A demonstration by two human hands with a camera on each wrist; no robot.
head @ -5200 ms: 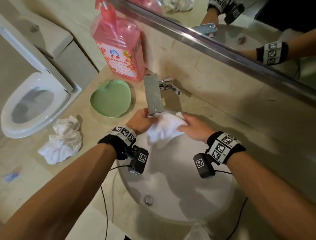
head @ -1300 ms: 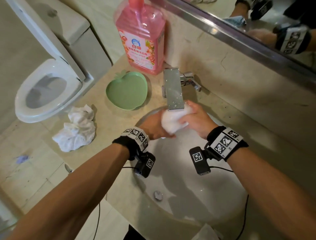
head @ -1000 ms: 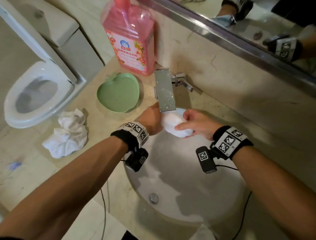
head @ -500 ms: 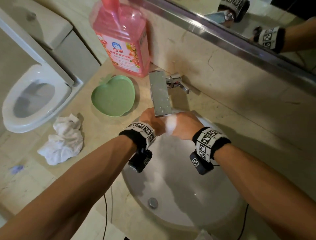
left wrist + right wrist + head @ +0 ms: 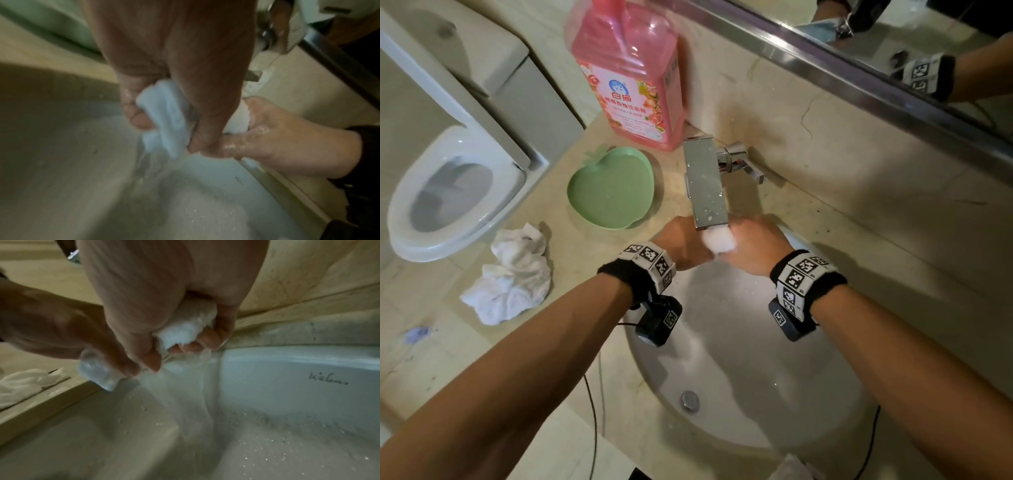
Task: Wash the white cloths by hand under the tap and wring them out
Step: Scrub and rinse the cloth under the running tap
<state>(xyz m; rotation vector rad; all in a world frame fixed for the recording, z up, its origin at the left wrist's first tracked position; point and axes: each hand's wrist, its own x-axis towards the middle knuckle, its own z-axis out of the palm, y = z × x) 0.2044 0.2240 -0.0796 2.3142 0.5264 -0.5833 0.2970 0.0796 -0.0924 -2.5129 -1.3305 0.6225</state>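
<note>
A wet white cloth (image 5: pixel 719 241) is bunched between both hands just under the chrome tap (image 5: pixel 707 186), over the back of the white basin (image 5: pixel 739 377). My left hand (image 5: pixel 683 245) grips one end of the cloth (image 5: pixel 164 120). My right hand (image 5: pixel 751 245) squeezes the other end (image 5: pixel 187 331) in a fist. Water (image 5: pixel 185 394) runs out of the cloth into the basin. A second crumpled white cloth (image 5: pixel 510 274) lies on the counter to the left of the basin.
A green apple-shaped dish (image 5: pixel 613 188) sits left of the tap, with a pink detergent bottle (image 5: pixel 633 72) behind it. A toilet (image 5: pixel 448 192) stands beyond the counter's left end. A mirror (image 5: pixel 893 44) runs along the wall. The drain (image 5: pixel 690 401) is in the basin's floor.
The hands have closed together round the cloth, which was spread out earlier and is now a tight wad. They stay under the tap, and water pours from the cloth.
</note>
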